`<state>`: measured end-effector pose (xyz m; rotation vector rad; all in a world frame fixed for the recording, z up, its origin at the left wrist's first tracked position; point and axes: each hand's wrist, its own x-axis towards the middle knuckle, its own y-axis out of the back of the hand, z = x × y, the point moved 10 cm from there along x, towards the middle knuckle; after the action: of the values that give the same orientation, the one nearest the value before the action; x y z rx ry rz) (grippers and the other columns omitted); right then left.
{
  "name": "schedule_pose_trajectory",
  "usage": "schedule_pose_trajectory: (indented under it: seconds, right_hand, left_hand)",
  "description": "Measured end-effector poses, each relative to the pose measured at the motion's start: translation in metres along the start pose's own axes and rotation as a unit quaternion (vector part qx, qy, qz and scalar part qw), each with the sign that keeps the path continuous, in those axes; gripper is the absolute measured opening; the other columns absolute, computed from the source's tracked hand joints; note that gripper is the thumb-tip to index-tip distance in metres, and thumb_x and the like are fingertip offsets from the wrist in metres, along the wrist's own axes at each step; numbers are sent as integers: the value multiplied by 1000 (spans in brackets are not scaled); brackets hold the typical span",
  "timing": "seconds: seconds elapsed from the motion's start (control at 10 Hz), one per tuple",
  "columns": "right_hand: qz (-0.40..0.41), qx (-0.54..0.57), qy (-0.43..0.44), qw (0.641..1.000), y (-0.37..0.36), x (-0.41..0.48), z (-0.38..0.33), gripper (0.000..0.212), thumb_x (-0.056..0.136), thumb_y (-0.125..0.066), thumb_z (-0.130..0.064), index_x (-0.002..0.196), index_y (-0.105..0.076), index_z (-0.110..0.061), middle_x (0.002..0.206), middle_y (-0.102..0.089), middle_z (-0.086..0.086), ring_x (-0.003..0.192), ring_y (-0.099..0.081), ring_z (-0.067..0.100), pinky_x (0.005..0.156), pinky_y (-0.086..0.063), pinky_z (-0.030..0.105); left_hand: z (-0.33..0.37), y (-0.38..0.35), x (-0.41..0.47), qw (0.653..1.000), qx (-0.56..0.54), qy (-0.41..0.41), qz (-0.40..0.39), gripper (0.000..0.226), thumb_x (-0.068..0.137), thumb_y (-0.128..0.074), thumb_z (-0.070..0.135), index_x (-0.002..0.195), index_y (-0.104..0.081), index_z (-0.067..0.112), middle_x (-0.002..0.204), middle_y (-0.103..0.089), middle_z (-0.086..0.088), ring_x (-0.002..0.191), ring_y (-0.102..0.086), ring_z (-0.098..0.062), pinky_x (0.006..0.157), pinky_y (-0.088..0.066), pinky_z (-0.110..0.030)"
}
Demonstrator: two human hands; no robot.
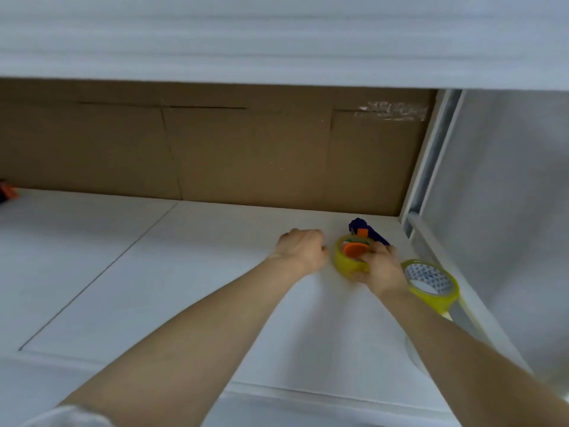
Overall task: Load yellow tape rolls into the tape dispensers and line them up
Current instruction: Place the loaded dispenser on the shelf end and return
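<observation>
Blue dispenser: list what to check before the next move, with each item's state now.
1. Yellow tape roll over orange hub: ok, hub shows inside its core.
2. Right hand holding the roll: ok, fingers curl round it.
3. Tape end threaded on the blue dispenser: cannot tell, hidden.
4. Left hand steadying the dispenser: not ok, it rests on the table beside the roll.
5. Spare roll ready: ok, lying by the right wrist.
</observation>
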<state>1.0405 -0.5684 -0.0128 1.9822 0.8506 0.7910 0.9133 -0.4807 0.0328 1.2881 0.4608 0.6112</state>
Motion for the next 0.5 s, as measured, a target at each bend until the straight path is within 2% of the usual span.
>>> schedule_pose_trajectory:
  seconds: [0.1, 0.2, 0.3, 0.4, 0.5]
  right_hand:
    - [-29, -218, 35, 975, -27, 5, 5, 44, 87, -58, -33, 129, -51, -26, 141, -43, 6, 124, -38, 23, 100, -33, 27]
    - [-23, -246, 14, 969, -23, -1, -3, 50, 92, -45, -41, 139, -37, -24, 142, -40, 7, 127, -35, 30, 102, -29, 39]
    - [-38, -214, 0, 976, -24, -6, 1, 53, 98, -31, -38, 145, -21, -15, 150, -30, 10, 134, -33, 31, 110, -25, 40]
    - [-75, -215, -3, 974, -29, -8, 4, 59, 98, -26, -39, 148, -10, -11, 156, -19, 11, 144, -18, 27, 117, -13, 42]
    - [-108, -212, -14, 971, -28, -13, 5, 66, 97, -24, -45, 149, -2, -10, 159, -7, 9, 147, -7, 25, 119, -2, 43]
  left_hand:
    - [-11, -7, 0, 1000, 4, 24, -10, 42, 95, -37, 35, 131, -49, 15, 132, -58, -8, 121, -49, -30, 97, -42, -36]
    - [-17, -11, 1, 999, 2, 38, -16, 43, 95, -37, 35, 131, -49, 13, 131, -58, -8, 121, -49, -29, 98, -43, -36]
    - [-18, -11, 1, 999, -2, 43, -15, 43, 95, -37, 35, 131, -49, 14, 131, -57, -8, 122, -48, -28, 99, -43, -36]
    - [-21, -14, -3, 999, -2, 51, -18, 43, 95, -38, 35, 132, -48, 15, 133, -57, -6, 124, -47, -27, 100, -42, -36]
    - [-27, -15, -10, 998, -3, 57, -18, 43, 95, -38, 35, 132, -48, 14, 133, -57, -6, 125, -46, -27, 100, -42, -35]
